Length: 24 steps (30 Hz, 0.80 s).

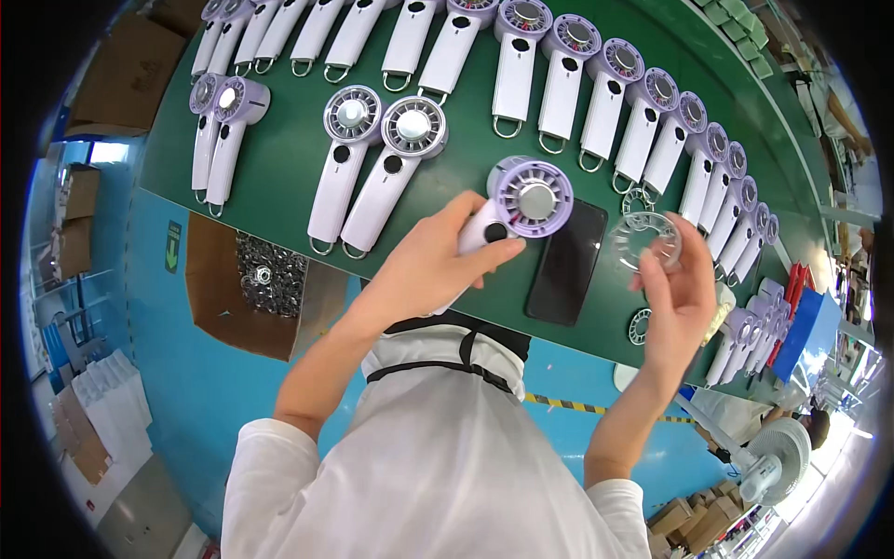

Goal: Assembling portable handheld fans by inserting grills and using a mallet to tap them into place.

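Green table (284, 158), blue floor (209, 405)

held fan handle (477, 229) partly hidden, upper fans (357, 37) cut off, boxed parts (273, 287) too small to tell

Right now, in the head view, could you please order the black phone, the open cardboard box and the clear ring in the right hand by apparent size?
Largest to smallest:
1. Open cardboard box
2. Black phone
3. Clear ring in the right hand
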Each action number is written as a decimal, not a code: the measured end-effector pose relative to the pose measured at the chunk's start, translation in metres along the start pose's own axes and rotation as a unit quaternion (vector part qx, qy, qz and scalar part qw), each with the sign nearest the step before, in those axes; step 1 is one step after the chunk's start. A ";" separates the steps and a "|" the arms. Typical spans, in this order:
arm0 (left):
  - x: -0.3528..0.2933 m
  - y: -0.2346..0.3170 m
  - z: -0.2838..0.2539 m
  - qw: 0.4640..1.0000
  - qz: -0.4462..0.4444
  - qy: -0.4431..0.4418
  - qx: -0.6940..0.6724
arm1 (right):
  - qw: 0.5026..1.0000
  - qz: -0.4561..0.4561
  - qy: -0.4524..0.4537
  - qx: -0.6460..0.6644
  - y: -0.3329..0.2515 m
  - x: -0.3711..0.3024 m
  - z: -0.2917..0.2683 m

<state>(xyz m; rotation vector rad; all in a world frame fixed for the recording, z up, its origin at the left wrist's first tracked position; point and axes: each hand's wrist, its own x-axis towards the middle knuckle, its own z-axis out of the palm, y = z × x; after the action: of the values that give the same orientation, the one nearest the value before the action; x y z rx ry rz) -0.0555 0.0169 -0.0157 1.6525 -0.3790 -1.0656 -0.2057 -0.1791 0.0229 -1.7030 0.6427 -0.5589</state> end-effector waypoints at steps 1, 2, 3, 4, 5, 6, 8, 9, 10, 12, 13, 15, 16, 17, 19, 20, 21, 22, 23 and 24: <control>0.000 0.000 0.001 1.000 -0.005 -0.010 0.005 | 1.000 -0.006 -0.007 0.014 -0.006 -0.002 0.014; 0.001 0.000 0.003 1.000 -0.010 -0.022 0.010 | 0.999 -0.018 -0.031 0.019 -0.010 -0.003 0.023; 0.002 -0.001 0.003 0.999 -0.012 -0.028 0.011 | 0.999 -0.026 -0.036 0.018 -0.015 -0.004 0.036; 0.002 -0.002 0.003 1.000 -0.013 -0.027 0.009 | 0.998 -0.036 -0.042 0.019 -0.018 -0.002 0.045; 0.002 -0.005 0.003 1.000 0.002 -0.026 0.013 | 0.993 -0.084 -0.064 -0.057 -0.014 0.001 0.049; 0.001 -0.007 0.002 0.999 0.017 -0.025 0.016 | 0.987 -0.107 -0.070 -0.096 -0.011 0.002 0.053; -0.002 -0.006 0.000 0.999 0.013 -0.022 0.028 | 0.974 -0.153 -0.078 -0.151 -0.009 0.003 0.062; -0.004 -0.006 -0.001 0.999 0.009 -0.024 0.043 | 0.973 -0.153 -0.082 -0.151 -0.007 0.002 0.064; -0.006 -0.006 -0.002 0.999 0.009 -0.022 0.040 | 0.961 -0.189 -0.078 -0.185 -0.006 0.001 0.066; -0.010 -0.007 -0.002 0.997 0.034 -0.016 0.072 | 0.948 -0.230 -0.066 -0.211 -0.003 0.000 0.070; -0.011 -0.006 -0.003 0.997 0.035 -0.017 0.070 | 0.947 -0.231 -0.066 -0.214 -0.003 0.000 0.072; -0.014 -0.005 -0.003 0.996 0.018 -0.027 0.085 | 0.948 -0.235 -0.036 -0.210 -0.003 -0.001 0.074; -0.016 -0.006 -0.003 0.996 0.019 -0.027 0.083 | 0.948 -0.236 -0.037 -0.211 -0.004 0.000 0.075; -0.017 -0.007 -0.001 0.998 0.038 -0.023 0.052 | 0.948 -0.230 -0.035 -0.217 -0.005 0.000 0.075; -0.017 -0.007 -0.003 0.998 0.059 -0.021 0.019 | 0.947 -0.227 -0.033 -0.226 -0.006 0.002 0.077; -0.017 -0.006 -0.006 0.998 0.046 -0.035 0.033 | 0.947 -0.222 -0.028 -0.230 -0.007 0.002 0.078; -0.015 -0.004 -0.008 0.997 0.033 -0.050 0.046 | 0.947 -0.218 -0.023 -0.235 -0.008 0.003 0.079; -0.014 -0.007 -0.009 0.997 0.036 -0.048 0.045 | 0.946 -0.221 -0.025 -0.236 -0.010 0.003 0.081; -0.013 -0.011 -0.010 0.998 0.046 -0.045 0.021 | 0.958 -0.187 -0.031 -0.215 -0.012 0.003 0.083; -0.011 -0.014 -0.013 0.997 0.057 -0.042 -0.002 | 0.968 -0.153 -0.038 -0.194 -0.015 0.004 0.087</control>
<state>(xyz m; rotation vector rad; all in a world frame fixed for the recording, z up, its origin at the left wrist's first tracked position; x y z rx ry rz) -0.0551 0.0378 -0.0227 1.5662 -0.5197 -1.0509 -0.1432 -0.1173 0.0195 -2.2045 0.4539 -0.6070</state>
